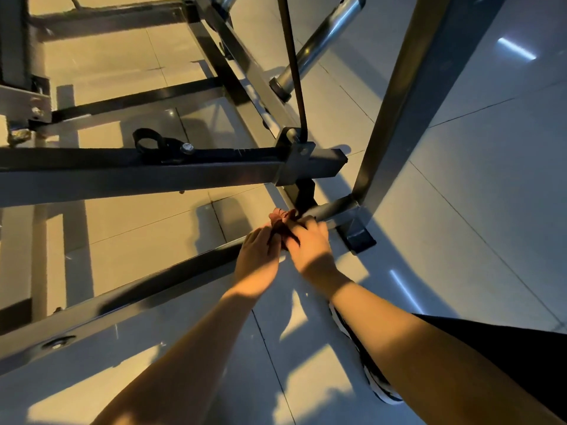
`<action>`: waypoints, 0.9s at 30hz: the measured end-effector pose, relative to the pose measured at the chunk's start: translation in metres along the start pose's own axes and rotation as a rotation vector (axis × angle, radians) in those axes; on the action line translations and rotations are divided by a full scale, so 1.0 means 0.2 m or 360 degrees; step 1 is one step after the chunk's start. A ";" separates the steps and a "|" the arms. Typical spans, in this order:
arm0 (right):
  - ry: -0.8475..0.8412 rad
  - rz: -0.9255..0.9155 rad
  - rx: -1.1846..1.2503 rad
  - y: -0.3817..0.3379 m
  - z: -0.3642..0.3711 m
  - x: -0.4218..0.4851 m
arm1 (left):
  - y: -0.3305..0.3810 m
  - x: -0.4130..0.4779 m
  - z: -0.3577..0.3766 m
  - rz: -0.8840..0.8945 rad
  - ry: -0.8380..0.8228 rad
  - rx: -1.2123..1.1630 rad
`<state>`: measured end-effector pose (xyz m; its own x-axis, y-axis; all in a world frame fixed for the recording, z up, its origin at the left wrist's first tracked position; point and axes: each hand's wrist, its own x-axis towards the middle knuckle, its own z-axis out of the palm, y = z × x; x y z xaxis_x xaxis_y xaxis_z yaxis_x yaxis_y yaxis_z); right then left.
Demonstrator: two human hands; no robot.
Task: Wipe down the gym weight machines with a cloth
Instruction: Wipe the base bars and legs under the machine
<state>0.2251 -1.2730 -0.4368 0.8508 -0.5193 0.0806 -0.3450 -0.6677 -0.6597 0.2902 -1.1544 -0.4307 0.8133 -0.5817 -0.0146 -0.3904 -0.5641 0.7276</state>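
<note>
in the head view, the cloth [283,221] is a small reddish-brown rag, bunched between the two hands, low at the foot of the machine. i judge it soft, light and limp, so it will fold and slip if held by one corner. it is better to take it as a wad in the palm, with the loose end tucked in.

the right hand [310,245] has its fingers [313,224] curled over the cloth and presses it on the round bar [336,208]. this bar goes on past these fingers to the upright post [408,111].

the left hand [257,256] lies just beside the right. its fingers [266,236] are bent together on the near end of the cloth and seem to pinch it. how tight i cannot tell, because the cloth hides the tips.

under both hands runs the dark frame rail [147,299], and below it is the tiled floor [460,210]. the metal looks hard and smooth, so the rag should slide easily.
</note>
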 end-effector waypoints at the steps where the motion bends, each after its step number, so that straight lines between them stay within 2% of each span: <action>1: -0.0021 0.0016 -0.0001 0.03 -0.02 0.02 | 0.00 0.00 0.01 0.0038 -0.0030 0.0024; 3: 0.0020 0.0034 0.0125 0.10 -0.05 0.02 | 0.01 0.00 0.02 0.0111 -0.0077 -0.0017; 6: 0.0307 0.0076 0.0209 0.21 -0.08 0.01 | 0.04 -0.01 0.08 0.0190 -0.0186 -0.0080; 9: 0.0504 0.0343 0.0359 0.25 -0.07 0.02 | 0.10 0.00 0.11 0.0010 -0.0191 -0.0215; 10: 0.0506 0.0392 0.0436 0.23 -0.05 0.03 | 0.13 0.01 0.11 -0.0053 -0.0175 -0.0317; 13: 0.0288 0.0398 0.0629 0.14 0.01 -0.01 | 0.19 0.01 0.10 -0.0215 -0.0149 -0.0647; 16: 0.0194 0.0384 0.0679 0.10 -0.02 -0.04 | 0.20 0.01 0.10 -0.0272 -0.0072 -0.0799; 20: 0.0477 0.0439 0.0479 0.21 -0.08 -0.01 | 0.19 0.01 0.13 -0.0096 -0.0099 -0.0599; 23: 0.0690 0.0722 0.0499 0.41 -0.07 0.05 | 0.11 0.01 0.17 -0.0116 -0.0125 -0.0395; 25: 0.0715 0.0827 0.0521 0.51 -0.03 0.07 | 0.06 0.02 0.19 -0.0115 -0.0134 -0.0342; 27: 0.0694 0.0817 0.0650 0.38 -0.06 0.05 | 0.05 0.03 0.19 -0.0086 -0.0135 -0.0335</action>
<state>0.2021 -1.3352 -0.4768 0.3634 -0.9283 -0.0784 -0.4076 -0.0828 -0.9094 0.2747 -1.1866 -0.4502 0.7880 -0.6060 -0.1087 -0.2411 -0.4662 0.8512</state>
